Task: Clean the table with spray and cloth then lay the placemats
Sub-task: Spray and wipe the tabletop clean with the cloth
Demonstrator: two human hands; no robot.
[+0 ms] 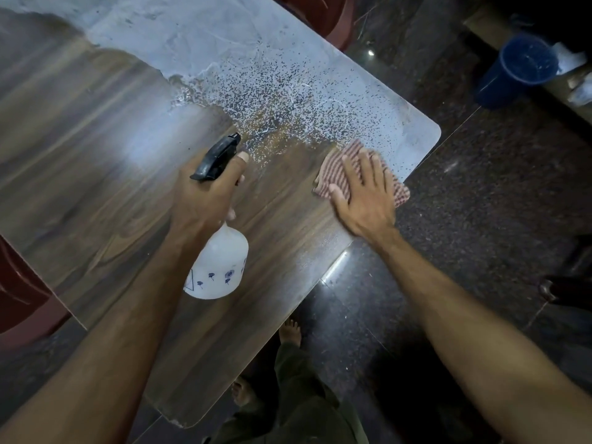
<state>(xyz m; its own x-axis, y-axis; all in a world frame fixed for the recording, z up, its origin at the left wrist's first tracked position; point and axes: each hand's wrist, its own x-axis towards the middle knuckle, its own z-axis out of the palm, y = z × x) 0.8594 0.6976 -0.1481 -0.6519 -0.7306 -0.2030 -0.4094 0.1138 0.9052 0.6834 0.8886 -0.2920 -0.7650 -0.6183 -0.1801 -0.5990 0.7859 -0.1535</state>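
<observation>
The wooden table [96,174] fills the left and middle of the view. Fine spray droplets [288,100] speckle its far right part. My left hand [208,193] grips the neck of a white spray bottle [217,267] with a black trigger head that points toward the droplets; the bottle hangs above the tabletop. My right hand [365,190] lies flat with spread fingers on a red-and-white striped cloth [333,168], pressing it onto the table near the right edge, just below the wet patch. No placemats are in view.
A blue bucket [519,68] stands on the dark stone floor at the upper right. Reddish chairs show at the top [320,17] and at the left edge [19,290]. My bare feet [290,331] are beside the table's near corner.
</observation>
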